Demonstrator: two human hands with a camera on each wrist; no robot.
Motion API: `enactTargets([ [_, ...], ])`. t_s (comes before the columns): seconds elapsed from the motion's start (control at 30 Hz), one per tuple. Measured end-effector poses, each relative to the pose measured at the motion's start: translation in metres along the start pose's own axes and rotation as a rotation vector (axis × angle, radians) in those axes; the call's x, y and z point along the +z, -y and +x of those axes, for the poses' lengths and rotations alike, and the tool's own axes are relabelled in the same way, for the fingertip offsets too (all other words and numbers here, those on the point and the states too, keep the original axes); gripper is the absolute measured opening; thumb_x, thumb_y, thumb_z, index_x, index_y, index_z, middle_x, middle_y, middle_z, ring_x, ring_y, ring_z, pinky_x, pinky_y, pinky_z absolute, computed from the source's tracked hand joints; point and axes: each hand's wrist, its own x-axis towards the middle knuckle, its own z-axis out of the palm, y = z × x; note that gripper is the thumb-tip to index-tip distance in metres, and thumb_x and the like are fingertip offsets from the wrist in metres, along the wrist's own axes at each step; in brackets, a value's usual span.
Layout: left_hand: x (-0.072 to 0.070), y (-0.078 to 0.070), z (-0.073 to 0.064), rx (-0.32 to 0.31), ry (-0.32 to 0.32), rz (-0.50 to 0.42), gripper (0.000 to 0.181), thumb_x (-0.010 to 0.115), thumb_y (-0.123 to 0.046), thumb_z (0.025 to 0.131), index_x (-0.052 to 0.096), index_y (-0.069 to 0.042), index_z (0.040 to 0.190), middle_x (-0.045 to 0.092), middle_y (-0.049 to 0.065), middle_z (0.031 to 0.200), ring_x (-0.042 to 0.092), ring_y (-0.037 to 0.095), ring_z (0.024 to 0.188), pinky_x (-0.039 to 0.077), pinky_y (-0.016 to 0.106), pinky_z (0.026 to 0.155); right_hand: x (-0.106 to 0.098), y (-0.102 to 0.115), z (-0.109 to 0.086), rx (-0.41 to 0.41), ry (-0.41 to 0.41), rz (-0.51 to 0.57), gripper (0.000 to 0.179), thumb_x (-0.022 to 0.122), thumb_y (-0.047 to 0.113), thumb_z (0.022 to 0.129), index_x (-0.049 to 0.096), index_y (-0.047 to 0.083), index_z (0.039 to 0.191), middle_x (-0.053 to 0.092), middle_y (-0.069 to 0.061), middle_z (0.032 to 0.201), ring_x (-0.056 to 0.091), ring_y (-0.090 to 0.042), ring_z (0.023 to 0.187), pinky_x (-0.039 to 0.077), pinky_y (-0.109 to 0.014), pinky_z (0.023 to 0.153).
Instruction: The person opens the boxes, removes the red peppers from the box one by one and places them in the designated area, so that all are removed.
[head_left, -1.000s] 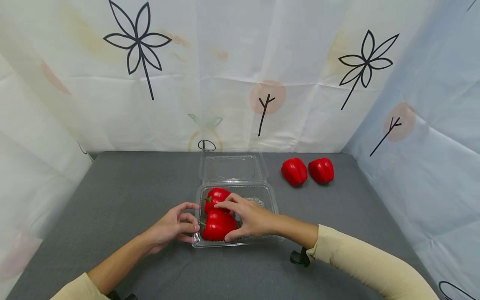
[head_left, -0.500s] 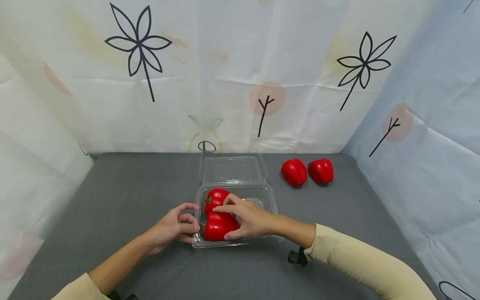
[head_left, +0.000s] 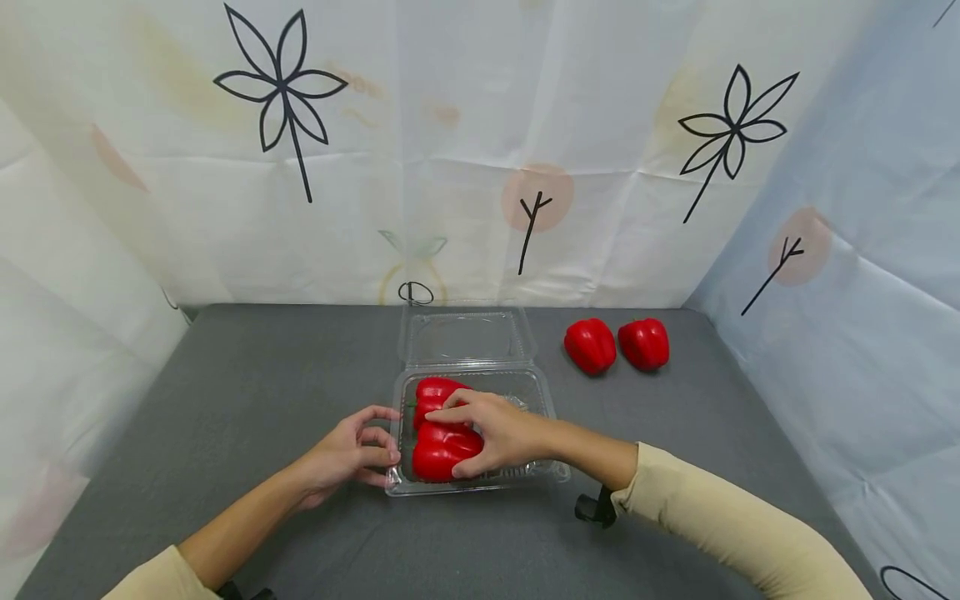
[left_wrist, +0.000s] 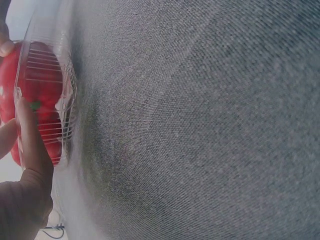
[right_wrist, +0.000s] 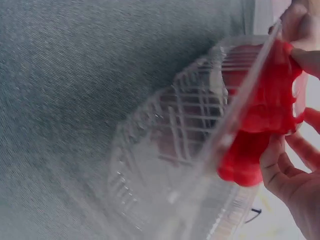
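Observation:
A clear plastic clamshell box (head_left: 525,379) lies open on the table, with two red bell peppers in its left half. My left hand (head_left: 348,454) pinches the box's left rim between thumb and fingers, as the left wrist view also shows. From the right, my right hand (head_left: 510,429) grips the near bell pepper (head_left: 442,457), thumb at its front and fingers over its top. Touching it behind is the far bell pepper (head_left: 432,396), its right side partly covered by my fingers. In the right wrist view the peppers (right_wrist: 270,100) stand above the box's rim.
The box's clear lid (head_left: 468,337) is folded back behind it, near the patterned cloth wall (head_left: 450,167). Two more red bell peppers, a left one (head_left: 590,346) and a right one (head_left: 643,344), lie at the table's (head_left: 300,358) back right.
The near pepper has shifted slightly right inside the box with my right hand on it. The far pepper has also moved a little right and turned. My left hand stays at the rim.

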Motion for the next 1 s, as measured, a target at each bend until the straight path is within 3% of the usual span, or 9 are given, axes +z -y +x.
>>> enactTargets([
  [0.2, 0.001, 0.0, 0.0, -0.007, -0.012, 0.006, 0.066, 0.069, -0.007, 0.093, 0.028, 0.0, 0.145, 0.063, 0.009, 0.093, 0.063, 0.023, 0.081, 0.06, 0.043, 0.077, -0.011, 0.004, -0.005, -0.007, 0.037, -0.002, 0.066, 0.075, 0.026, 0.081, 0.054, 0.015, 0.143, 0.056, -0.002, 0.137, 0.049, -0.018, 0.121, 0.051, -0.027, 0.091],
  [0.37, 0.001, 0.001, -0.001, 0.011, -0.006, -0.002, 0.064, 0.067, -0.006, 0.093, 0.029, 0.001, 0.144, 0.062, 0.008, 0.092, 0.063, 0.023, 0.081, 0.06, 0.044, 0.077, -0.017, 0.002, -0.016, -0.042, 0.007, 0.007, 0.064, 0.076, 0.024, 0.08, 0.057, 0.016, 0.14, 0.058, -0.001, 0.136, 0.05, -0.016, 0.118, 0.05, -0.03, 0.09],
  [0.5, 0.002, 0.001, -0.002, 0.026, -0.005, -0.01, 0.064, 0.068, -0.004, 0.093, 0.029, 0.002, 0.144, 0.062, 0.008, 0.091, 0.062, 0.023, 0.081, 0.061, 0.043, 0.076, -0.025, -0.002, -0.03, -0.054, -0.046, 0.024, 0.06, 0.077, 0.023, 0.081, 0.059, 0.016, 0.138, 0.059, -0.001, 0.134, 0.052, -0.017, 0.115, 0.052, -0.03, 0.087],
  [0.73, 0.002, 0.002, -0.002, 0.039, 0.003, -0.019, 0.064, 0.067, -0.002, 0.092, 0.028, 0.003, 0.144, 0.061, 0.007, 0.09, 0.062, 0.021, 0.081, 0.061, 0.042, 0.074, -0.042, -0.019, -0.06, -0.021, -0.172, 0.055, 0.059, 0.08, 0.021, 0.082, 0.059, 0.014, 0.137, 0.06, -0.002, 0.134, 0.054, -0.02, 0.117, 0.055, -0.04, 0.089],
  [1.0, 0.002, 0.002, -0.001, 0.038, 0.006, -0.021, 0.066, 0.068, -0.002, 0.092, 0.028, 0.003, 0.144, 0.061, 0.007, 0.09, 0.061, 0.022, 0.082, 0.061, 0.043, 0.074, -0.063, -0.043, -0.097, 0.037, -0.359, 0.035, 0.063, 0.085, 0.019, 0.077, 0.06, 0.014, 0.135, 0.063, 0.001, 0.126, 0.058, -0.017, 0.106, 0.056, -0.034, 0.081],
])
